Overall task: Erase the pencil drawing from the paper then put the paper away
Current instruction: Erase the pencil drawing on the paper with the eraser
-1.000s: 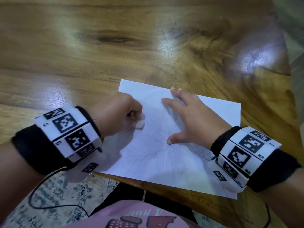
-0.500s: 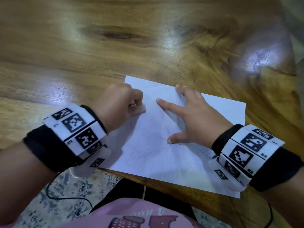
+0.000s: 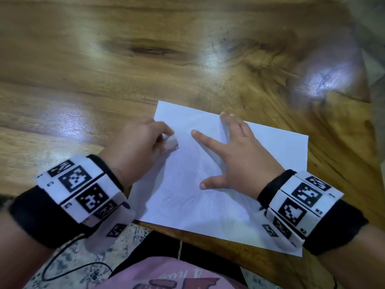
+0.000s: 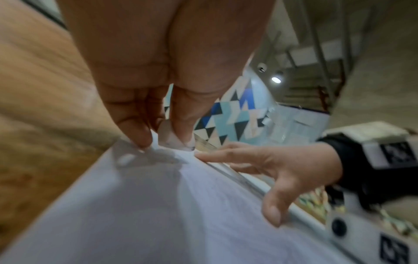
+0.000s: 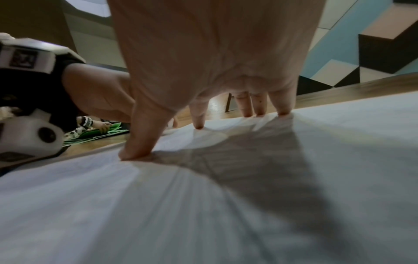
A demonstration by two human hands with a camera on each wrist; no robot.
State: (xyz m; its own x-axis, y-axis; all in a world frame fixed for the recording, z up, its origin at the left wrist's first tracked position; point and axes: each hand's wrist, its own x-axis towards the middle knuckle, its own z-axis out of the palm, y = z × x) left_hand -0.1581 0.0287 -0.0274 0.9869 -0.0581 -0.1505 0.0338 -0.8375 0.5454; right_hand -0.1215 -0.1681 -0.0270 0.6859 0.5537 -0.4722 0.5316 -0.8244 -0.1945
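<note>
Head view, looking down at a person seated at a wooden table (image 3: 104, 59). The left hand (image 3: 137, 149) is curled into a loose fist, its fingers pinching a small white eraser (image 3: 171, 142) whose lower end touches the paper (image 3: 270, 147) near the sheet's upper left part. From the left wrist view, the eraser (image 4: 174, 137) shows as a pale stub held between fingertips (image 4: 138, 132), with dark smudges at its worn tip and a small rolled crumb of rubbings lying on the sheet just beside it. The right hand (image 3: 239, 159) lies flat on the paper with fingers straight and spread, thumb splayed toward the person, index finger pointing toward the eraser but apart from it. In the right wrist view, the right hand's fingertips (image 5: 199, 123) and thumb press down on the sheet.

The paper is a white rectangular sheet, lying skewed near the table's front edge, with one bottom corner overhanging that edge. Faint grey pencil lines fan out across its lower middle; what they depict is too faint to tell.

The table is glossy, golden-brown wood with a dark knot and bright light reflections. Both wrists wear black bands carrying white blocks printed with black square markers (image 3: 83, 195). A thin black cable trails from the left band.
</note>
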